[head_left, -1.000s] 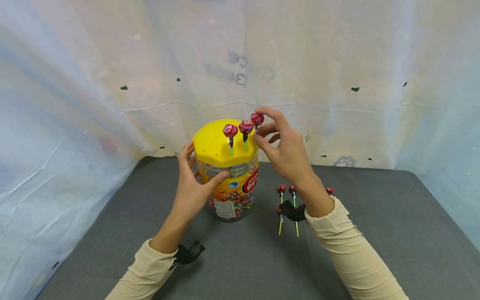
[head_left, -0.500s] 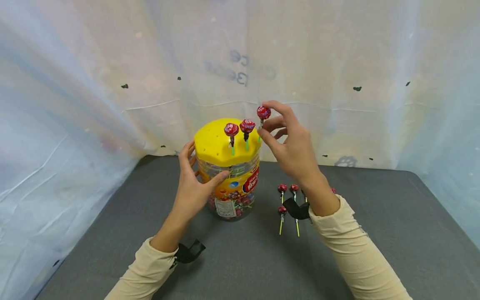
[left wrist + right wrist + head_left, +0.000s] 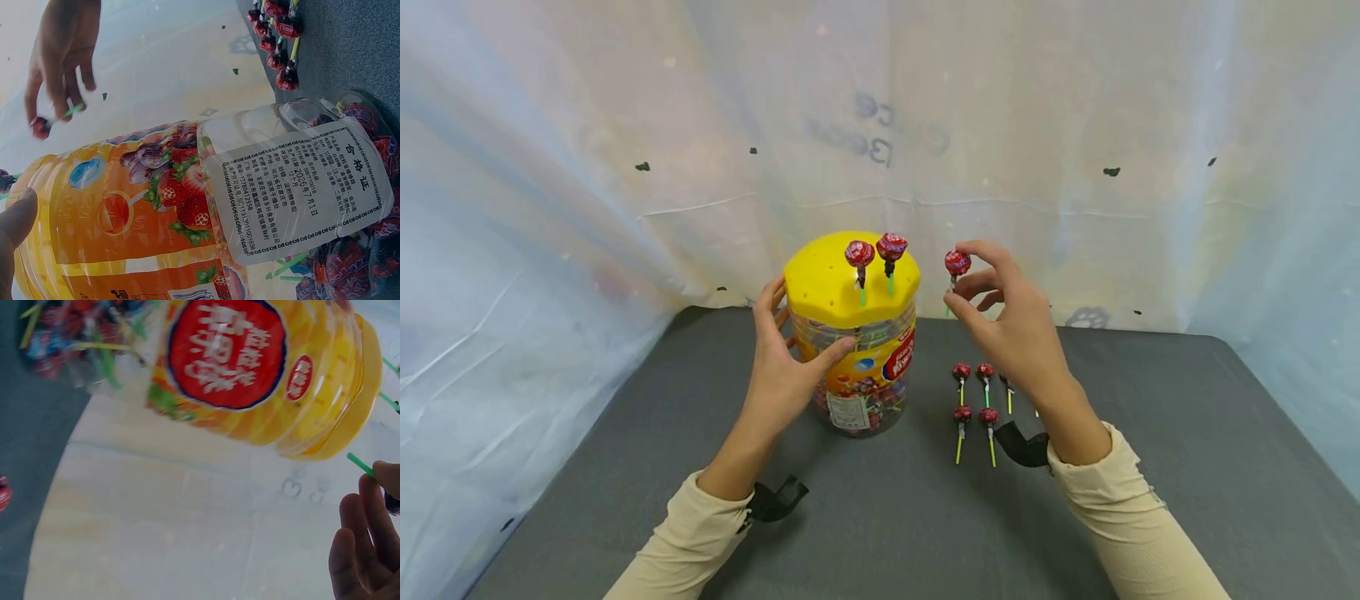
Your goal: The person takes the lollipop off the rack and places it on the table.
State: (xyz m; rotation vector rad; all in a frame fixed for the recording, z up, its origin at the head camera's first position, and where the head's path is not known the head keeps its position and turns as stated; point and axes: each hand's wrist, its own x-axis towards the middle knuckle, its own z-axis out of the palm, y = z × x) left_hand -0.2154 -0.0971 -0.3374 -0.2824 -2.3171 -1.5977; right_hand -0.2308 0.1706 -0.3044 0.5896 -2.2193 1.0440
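Note:
A clear jar [image 3: 859,367] with a yellow lid [image 3: 827,283] stands upright on the table, lollipops visible inside it near the bottom. Two red-wrapped lollipops [image 3: 860,253] [image 3: 892,247] stand upright in the lid. My left hand [image 3: 782,375] grips the jar's left side, its thumb across the front. To the right of the lid, apart from it, my right hand [image 3: 1018,325] pinches a lollipop [image 3: 957,262] with its green stick pointing down. In the right wrist view that green stick [image 3: 360,464] shows beside the lid's edge.
Several lollipops [image 3: 988,415] lie in two rows on the grey table [image 3: 865,525], right of the jar; my right forearm covers part of that area. A pale curtain [image 3: 1037,125] hangs behind and at both sides of the table.
My right hand has lifted its lollipop off the lid's right edge, then moved right and down with it, uncovering more of the lollipops on the table. My left hand keeps its grip on the jar.

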